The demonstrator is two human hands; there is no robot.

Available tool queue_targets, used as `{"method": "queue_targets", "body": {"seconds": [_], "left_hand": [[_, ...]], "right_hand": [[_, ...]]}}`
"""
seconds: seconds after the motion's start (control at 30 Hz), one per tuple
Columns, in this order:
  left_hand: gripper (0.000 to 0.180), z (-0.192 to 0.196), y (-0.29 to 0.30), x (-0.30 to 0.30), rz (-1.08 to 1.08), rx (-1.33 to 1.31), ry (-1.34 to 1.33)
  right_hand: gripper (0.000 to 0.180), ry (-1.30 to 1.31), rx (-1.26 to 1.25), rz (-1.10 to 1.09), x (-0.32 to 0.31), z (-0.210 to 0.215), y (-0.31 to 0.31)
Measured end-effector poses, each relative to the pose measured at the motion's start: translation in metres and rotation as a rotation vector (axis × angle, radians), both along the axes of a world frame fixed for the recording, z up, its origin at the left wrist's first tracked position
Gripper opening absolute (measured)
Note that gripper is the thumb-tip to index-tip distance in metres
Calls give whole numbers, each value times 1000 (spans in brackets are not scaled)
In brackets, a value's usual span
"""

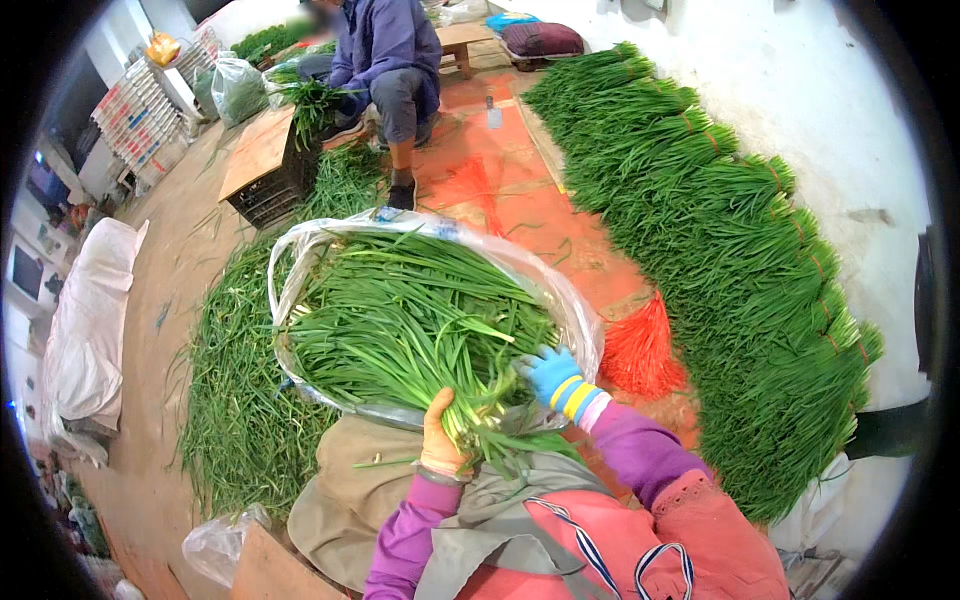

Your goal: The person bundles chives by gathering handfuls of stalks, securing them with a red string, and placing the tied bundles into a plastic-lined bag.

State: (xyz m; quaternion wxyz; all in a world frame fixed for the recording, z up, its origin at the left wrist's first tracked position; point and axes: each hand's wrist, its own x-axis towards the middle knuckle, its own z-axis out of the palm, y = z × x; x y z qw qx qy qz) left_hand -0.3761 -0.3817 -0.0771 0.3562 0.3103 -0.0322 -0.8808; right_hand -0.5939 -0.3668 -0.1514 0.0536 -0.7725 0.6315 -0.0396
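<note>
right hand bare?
No, the right hand wears a blue glove with a striped cuff as it reaches into the green stalks in the plastic bag.

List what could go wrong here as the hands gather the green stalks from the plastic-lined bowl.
The left hand clutches a loose bunch of green stalks near its root ends, so stems may slip from its grip. The right hand reaches among tangled stalks in the plastic-lined bowl, which may drag extra ones over the rim.

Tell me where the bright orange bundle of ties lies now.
The bright orange bundle of ties lies on the floor, right of the clear plastic bag, beside the stacked green bunches.
</note>
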Motion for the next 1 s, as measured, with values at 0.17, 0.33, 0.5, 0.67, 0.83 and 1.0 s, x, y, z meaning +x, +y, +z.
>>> {"method": "queue_targets", "body": {"seconds": [0.17,0.33,0.5,0.67,0.83,1.0], "left_hand": [[56,19,5,19,5,-112,229],[65,21,8,22,63,11,174],[75,7,5,23,-76,-104,302],[68,-18,2,36,-162,-40,426],[59,-23,3,40,-44,-79,261],[57,-18,2,25,-58,-90,410]], "right_hand": [[51,-148,62,69,-26,-29,-2],[72,-694,48,-234,-28,56,-34],[77,-548,175,-185,8,69,-57],[28,-180,48,-104,39,85,-48],[22,-142,63,132,79,123,9],[32,57,-5,353,78,114,21]]}}
